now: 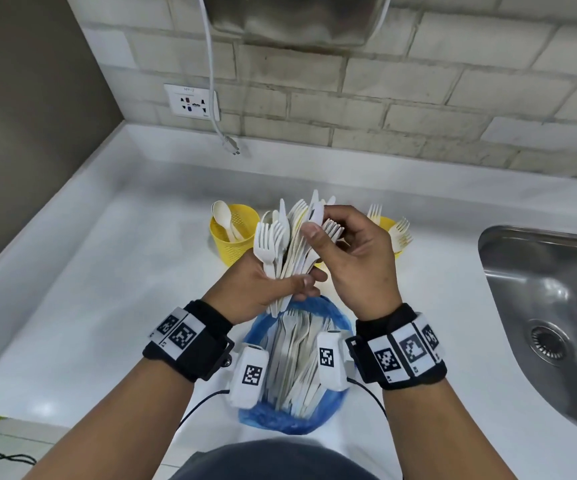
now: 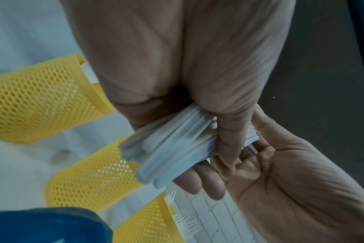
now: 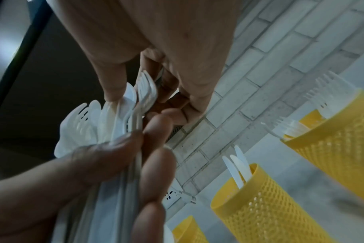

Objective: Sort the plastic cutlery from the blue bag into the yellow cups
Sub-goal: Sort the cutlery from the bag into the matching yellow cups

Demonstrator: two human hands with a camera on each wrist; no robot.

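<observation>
Starting at the left of the white counter [image 1: 82,306], I see the first yellow cup [image 1: 233,233] standing toward the back edge, with a few white spoons [image 1: 224,216] leaning inside it. Just right of it, my left hand [image 1: 263,289] is wrapped around a thick bundle of cutlery [image 1: 287,244], forks and knives fanned upward, the handles squeezed between thumb and curled fingers. My right hand [image 1: 353,258] is right against the top of that bundle, thumb and fingertips pinching a fork [image 1: 332,229] by its head. In the right wrist view a middle cup [image 3: 266,205] holds several knives [image 3: 237,166]; from the head camera that cup is hidden behind my hands. Further right, the third cup [image 1: 392,230] holds forks [image 1: 399,232], tines up. Below my hands, near the counter's front edge, the blue bag [image 1: 290,417] lies open with more cutlery piled in it. At the far right edge a steel sink [image 1: 540,306] is set into the counter.
</observation>
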